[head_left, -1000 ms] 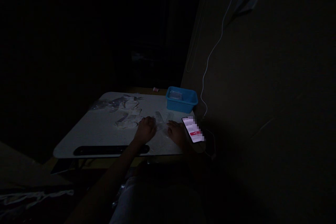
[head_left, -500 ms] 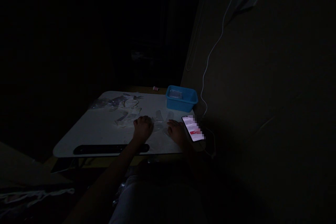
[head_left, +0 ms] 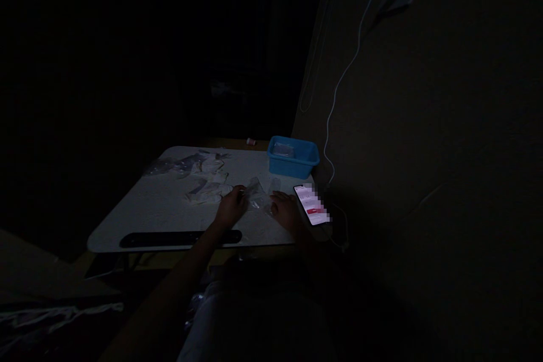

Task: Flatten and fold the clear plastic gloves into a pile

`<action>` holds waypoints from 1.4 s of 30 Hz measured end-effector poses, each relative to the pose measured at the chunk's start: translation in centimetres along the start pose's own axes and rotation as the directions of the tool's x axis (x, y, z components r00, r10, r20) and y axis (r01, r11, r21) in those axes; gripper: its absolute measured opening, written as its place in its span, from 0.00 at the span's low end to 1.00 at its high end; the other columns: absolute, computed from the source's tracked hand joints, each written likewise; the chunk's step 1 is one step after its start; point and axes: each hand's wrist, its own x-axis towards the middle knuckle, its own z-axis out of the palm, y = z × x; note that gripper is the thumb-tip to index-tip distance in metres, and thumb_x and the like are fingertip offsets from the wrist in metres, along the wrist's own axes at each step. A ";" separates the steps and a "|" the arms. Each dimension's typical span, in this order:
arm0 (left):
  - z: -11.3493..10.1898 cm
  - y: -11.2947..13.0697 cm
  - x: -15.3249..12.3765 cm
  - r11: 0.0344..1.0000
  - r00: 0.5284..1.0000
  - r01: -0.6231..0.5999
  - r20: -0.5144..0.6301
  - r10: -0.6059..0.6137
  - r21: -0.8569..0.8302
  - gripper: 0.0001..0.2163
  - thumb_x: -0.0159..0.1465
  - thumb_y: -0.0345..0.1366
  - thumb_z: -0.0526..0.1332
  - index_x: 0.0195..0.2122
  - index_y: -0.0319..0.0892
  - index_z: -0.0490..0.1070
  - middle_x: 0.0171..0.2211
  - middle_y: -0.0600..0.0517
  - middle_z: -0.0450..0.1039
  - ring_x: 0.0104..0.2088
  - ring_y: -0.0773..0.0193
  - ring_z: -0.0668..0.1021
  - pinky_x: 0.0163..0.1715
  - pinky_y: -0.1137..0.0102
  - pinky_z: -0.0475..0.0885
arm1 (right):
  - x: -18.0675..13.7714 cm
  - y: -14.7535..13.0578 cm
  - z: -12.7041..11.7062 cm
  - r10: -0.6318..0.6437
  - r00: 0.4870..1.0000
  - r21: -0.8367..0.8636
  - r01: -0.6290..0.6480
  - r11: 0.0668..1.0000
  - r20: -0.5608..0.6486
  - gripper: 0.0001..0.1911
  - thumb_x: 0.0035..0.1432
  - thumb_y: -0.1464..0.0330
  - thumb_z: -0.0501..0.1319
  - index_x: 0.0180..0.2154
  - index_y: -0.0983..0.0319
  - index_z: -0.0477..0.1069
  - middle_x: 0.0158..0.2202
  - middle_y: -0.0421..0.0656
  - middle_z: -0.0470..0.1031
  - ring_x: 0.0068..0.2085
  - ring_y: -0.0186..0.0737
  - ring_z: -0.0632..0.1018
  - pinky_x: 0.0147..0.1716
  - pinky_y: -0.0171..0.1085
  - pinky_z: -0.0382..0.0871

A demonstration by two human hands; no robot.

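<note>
The room is very dark. On a small white table point(head_left: 161, 209) my left hand point(head_left: 231, 208) and my right hand point(head_left: 285, 212) rest close together. Between them lies a clear plastic bag point(head_left: 257, 197). My left fingers pinch its left edge and my right fingers close on its right side. What is inside the bag is too dim to make out. A heap of clear bags and white pieces point(head_left: 203, 181) lies just beyond my left hand.
A blue plastic tub point(head_left: 292, 157) stands at the table's far right corner. A lit phone point(head_left: 312, 205) lies at the right edge beside my right hand. A white cable point(head_left: 339, 90) hangs down the wall on the right. A black strip point(head_left: 180, 237) runs along the near edge.
My left hand has turned from a flat rest to a pinch on the bag's edge, and the bag has lifted slightly. My right hand has barely moved.
</note>
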 end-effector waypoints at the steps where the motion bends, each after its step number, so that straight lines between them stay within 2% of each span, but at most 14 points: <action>1: 0.0 0.0 0.0 1.000 1.000 -0.013 -0.003 0.013 0.006 0.12 0.57 0.34 0.50 0.42 0.42 0.63 0.30 0.51 0.73 0.28 0.64 0.75 0.27 0.72 0.67 | 0.0 0.0 0.0 0.000 1.000 0.000 0.000 1.000 -0.003 0.17 0.53 0.72 0.51 0.45 0.61 0.68 0.52 0.45 0.68 0.53 0.39 0.66 0.50 0.42 0.55; 5: -0.1 0.1 0.1 0.990 0.990 -0.136 0.032 0.135 0.030 0.12 0.55 0.30 0.49 0.37 0.41 0.68 0.35 0.49 0.74 0.35 0.64 0.75 0.36 0.70 0.69 | 0.0 0.1 0.2 -0.002 1.000 0.006 0.003 1.000 -0.018 0.17 0.53 0.72 0.51 0.45 0.61 0.68 0.51 0.45 0.68 0.52 0.40 0.66 0.50 0.42 0.55; 8: -0.1 0.3 0.2 0.971 0.972 -0.225 0.080 0.219 0.085 0.15 0.53 0.28 0.49 0.40 0.40 0.69 0.41 0.47 0.72 0.42 0.62 0.73 0.43 0.67 0.68 | 0.0 0.1 0.2 -0.006 1.000 0.012 0.007 1.000 -0.019 0.17 0.53 0.72 0.51 0.45 0.61 0.69 0.51 0.45 0.68 0.52 0.40 0.66 0.49 0.42 0.55; 16: -0.2 0.8 0.3 0.940 0.987 -0.158 0.064 0.145 0.304 0.17 0.55 0.32 0.50 0.45 0.38 0.68 0.43 0.45 0.71 0.43 0.58 0.72 0.44 0.64 0.66 | 0.0 0.1 0.1 -0.006 1.000 0.017 0.006 1.000 -0.019 0.17 0.53 0.72 0.51 0.45 0.61 0.68 0.51 0.45 0.68 0.52 0.40 0.66 0.50 0.42 0.55; 19: -0.2 0.8 0.2 0.931 0.983 -0.179 0.087 0.159 0.318 0.15 0.57 0.35 0.50 0.45 0.40 0.67 0.41 0.47 0.73 0.42 0.58 0.73 0.43 0.63 0.66 | 0.0 0.1 0.2 -0.006 1.000 0.021 0.006 1.000 -0.023 0.17 0.53 0.72 0.51 0.45 0.61 0.69 0.51 0.46 0.68 0.52 0.40 0.67 0.49 0.42 0.55; 23: -0.3 1.1 0.0 0.914 0.987 -0.163 0.068 0.148 0.373 0.10 0.57 0.34 0.51 0.38 0.39 0.68 0.34 0.47 0.74 0.38 0.57 0.74 0.41 0.62 0.65 | 0.1 0.1 0.2 0.004 1.000 0.023 -0.004 1.000 -0.024 0.17 0.52 0.72 0.51 0.44 0.62 0.69 0.51 0.46 0.68 0.52 0.40 0.67 0.49 0.42 0.55; 28: -0.4 1.0 0.1 0.914 0.977 -0.207 0.115 0.177 0.348 0.09 0.55 0.29 0.52 0.31 0.40 0.70 0.35 0.47 0.74 0.37 0.59 0.74 0.39 0.64 0.66 | 0.0 0.1 0.2 0.002 1.000 0.024 -0.002 1.000 -0.019 0.17 0.53 0.72 0.51 0.45 0.61 0.68 0.51 0.46 0.68 0.52 0.40 0.66 0.49 0.42 0.55; 31: -0.4 0.8 0.2 0.917 0.974 -0.222 0.115 0.194 0.331 0.11 0.56 0.29 0.51 0.34 0.41 0.71 0.37 0.48 0.75 0.38 0.60 0.74 0.40 0.65 0.66 | 0.0 0.1 0.2 0.002 1.000 0.025 -0.001 1.000 -0.016 0.17 0.53 0.72 0.51 0.45 0.61 0.68 0.51 0.46 0.68 0.52 0.40 0.66 0.49 0.42 0.54; 36: -0.4 1.0 0.2 0.909 0.987 -0.155 0.101 0.125 0.386 0.13 0.59 0.33 0.49 0.40 0.41 0.71 0.37 0.47 0.75 0.39 0.59 0.74 0.40 0.65 0.66 | -0.1 0.1 0.1 0.001 1.000 0.035 -0.001 0.999 -0.026 0.17 0.54 0.72 0.50 0.45 0.61 0.68 0.51 0.45 0.68 0.53 0.40 0.66 0.50 0.42 0.54; 38: -0.3 1.1 0.2 0.901 0.988 -0.148 0.095 0.119 0.409 0.12 0.59 0.34 0.50 0.40 0.40 0.70 0.36 0.46 0.74 0.39 0.58 0.73 0.39 0.64 0.66 | 0.0 0.2 0.1 0.000 1.000 0.033 0.001 0.999 -0.019 0.17 0.53 0.72 0.50 0.45 0.61 0.68 0.51 0.45 0.68 0.52 0.40 0.66 0.50 0.42 0.54; 42: 0.1 0.6 0.3 0.893 0.994 -0.098 0.008 0.105 0.440 0.12 0.60 0.35 0.49 0.34 0.38 0.71 0.33 0.44 0.72 0.37 0.57 0.72 0.39 0.63 0.65 | 0.0 0.2 0.2 0.000 1.000 0.020 0.000 1.000 -0.017 0.17 0.53 0.72 0.50 0.45 0.61 0.68 0.51 0.45 0.68 0.52 0.40 0.67 0.49 0.41 0.55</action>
